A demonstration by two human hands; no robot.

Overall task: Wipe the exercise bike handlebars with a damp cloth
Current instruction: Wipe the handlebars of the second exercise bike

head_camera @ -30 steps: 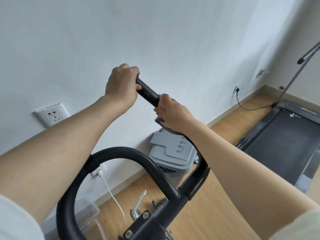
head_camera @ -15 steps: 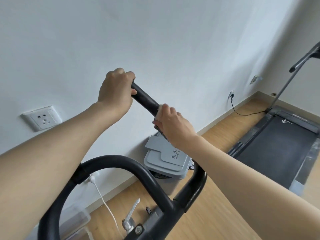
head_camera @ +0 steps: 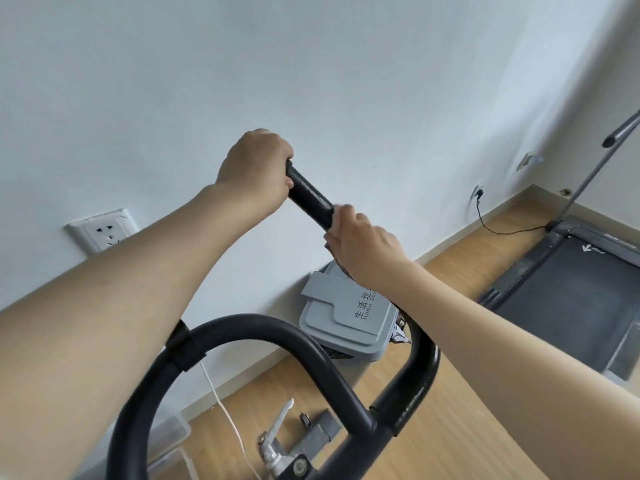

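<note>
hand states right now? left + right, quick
Left hand: closed, gripping the handlebar end.
Right hand: closed, holding the cloth wrapped on the handlebar.

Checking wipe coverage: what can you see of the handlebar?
The handlebar is a matte black tube. One straight bar rises toward the wall; the left hand grips its top end, the right hand grips it lower down, a dark patterned cloth showing beneath that hand. Nearer, a curved loop arches across and joins the bar at a junction.
</note>
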